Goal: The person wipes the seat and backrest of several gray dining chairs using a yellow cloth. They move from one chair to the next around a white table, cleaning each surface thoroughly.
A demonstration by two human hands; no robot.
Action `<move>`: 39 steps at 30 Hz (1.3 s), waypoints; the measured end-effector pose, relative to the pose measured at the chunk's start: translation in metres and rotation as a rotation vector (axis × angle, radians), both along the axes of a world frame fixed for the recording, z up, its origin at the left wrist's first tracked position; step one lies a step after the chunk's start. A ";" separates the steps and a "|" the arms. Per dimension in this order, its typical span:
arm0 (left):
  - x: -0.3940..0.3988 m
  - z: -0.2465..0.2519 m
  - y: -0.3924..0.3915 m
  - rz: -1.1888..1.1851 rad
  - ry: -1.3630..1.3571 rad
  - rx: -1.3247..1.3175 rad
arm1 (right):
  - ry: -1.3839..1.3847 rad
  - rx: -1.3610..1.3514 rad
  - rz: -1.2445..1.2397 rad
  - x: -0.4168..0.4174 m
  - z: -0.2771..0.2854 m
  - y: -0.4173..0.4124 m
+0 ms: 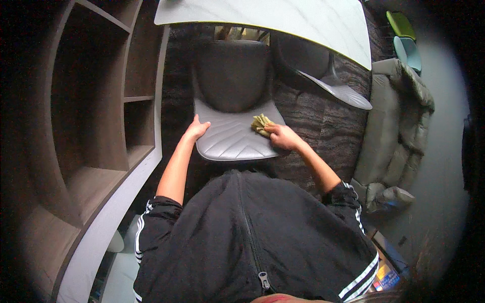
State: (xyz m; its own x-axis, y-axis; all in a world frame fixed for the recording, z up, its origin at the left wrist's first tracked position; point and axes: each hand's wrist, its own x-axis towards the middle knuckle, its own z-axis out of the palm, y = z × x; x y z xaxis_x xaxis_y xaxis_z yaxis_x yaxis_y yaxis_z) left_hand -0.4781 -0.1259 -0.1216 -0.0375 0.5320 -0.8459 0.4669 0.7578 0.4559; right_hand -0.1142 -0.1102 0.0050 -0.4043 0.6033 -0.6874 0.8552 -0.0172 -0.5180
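Directly before me stands a grey padded chair (231,140) with chevron stitching across its top surface. Its darker part (233,75) lies beyond, close to the table edge. My left hand (196,128) grips the chair's left edge, with the thumb resting on top. In my right hand (283,136) is a bunched yellowish cloth (260,124), which lies against the grey upholstery near the right edge. The fingers under the cloth are partly hidden.
A white marble-patterned table (273,13) spans the far side, with a second grey chair (337,91) beside it. Wooden shelving (140,151) rises close on my left. To the right are a grey sofa (382,132), a green chair (401,24) and a light-blue chair (407,51). The floor (314,117) is dark and streaked.
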 end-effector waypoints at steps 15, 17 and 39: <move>0.012 -0.108 0.084 -0.328 0.416 -0.204 | -0.413 0.175 0.202 -0.007 -0.188 0.070; 0.011 -0.119 0.091 -0.311 0.461 -0.163 | -0.409 0.087 0.225 -0.012 -0.206 0.080; -0.026 -0.242 0.133 0.253 0.109 0.059 | 0.516 0.005 -0.477 -0.278 -0.293 0.102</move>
